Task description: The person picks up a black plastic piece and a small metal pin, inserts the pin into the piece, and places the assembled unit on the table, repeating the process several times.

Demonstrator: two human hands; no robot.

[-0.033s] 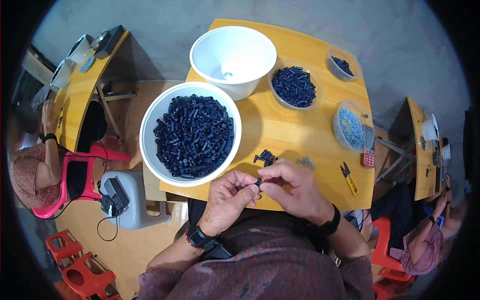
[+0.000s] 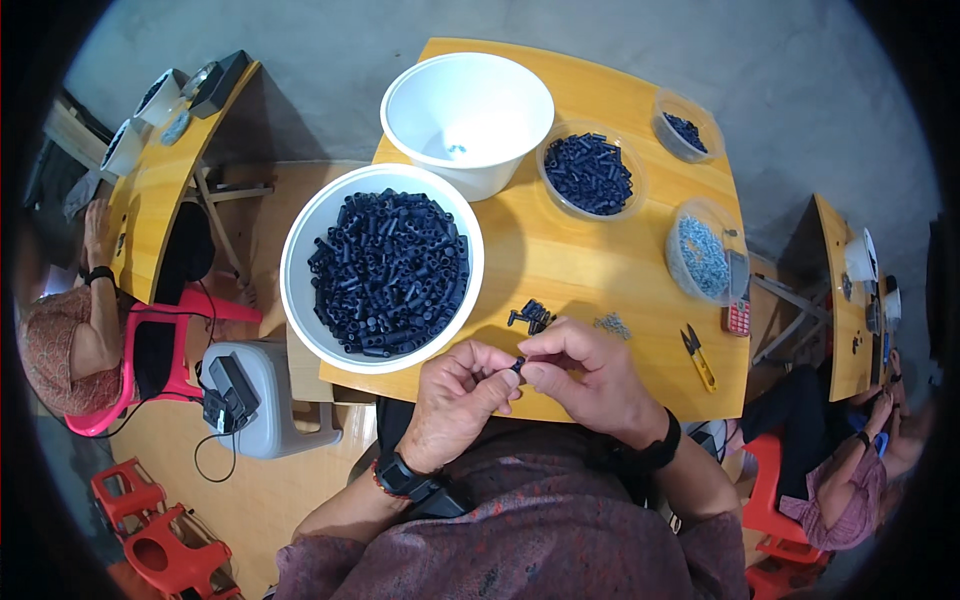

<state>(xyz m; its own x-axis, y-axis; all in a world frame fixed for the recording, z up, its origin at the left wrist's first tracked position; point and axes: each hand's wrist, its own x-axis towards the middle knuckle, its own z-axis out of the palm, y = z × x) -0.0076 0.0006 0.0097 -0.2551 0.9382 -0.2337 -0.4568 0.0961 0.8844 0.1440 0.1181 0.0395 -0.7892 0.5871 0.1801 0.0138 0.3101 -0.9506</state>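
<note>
My left hand (image 2: pixel 452 395) pinches a small black plastic piece (image 2: pixel 517 365) between thumb and fingers, at the table's near edge. Thumb and forefinger of my right hand (image 2: pixel 600 390) close on the same piece from the other side. Fingertips cover most of it, so its full shape is hidden. Just beyond my fingers lies a little heap of black tubular pieces (image 2: pixel 531 316). To its right is a small pile of silvery metal bits (image 2: pixel 612 325), too small to make out.
A white tub (image 2: pixel 300 310) brimming with black pieces stands left, a second white tub (image 2: pixel 490 175) behind it. Clear bowls hold black pieces (image 2: pixel 590 175), (image 2: pixel 684 131) and silvery bits (image 2: pixel 703 256). Yellow-handled snips (image 2: pixel 700 360) and a red keypad device (image 2: pixel 737 318) lie right. Other people sit at side tables.
</note>
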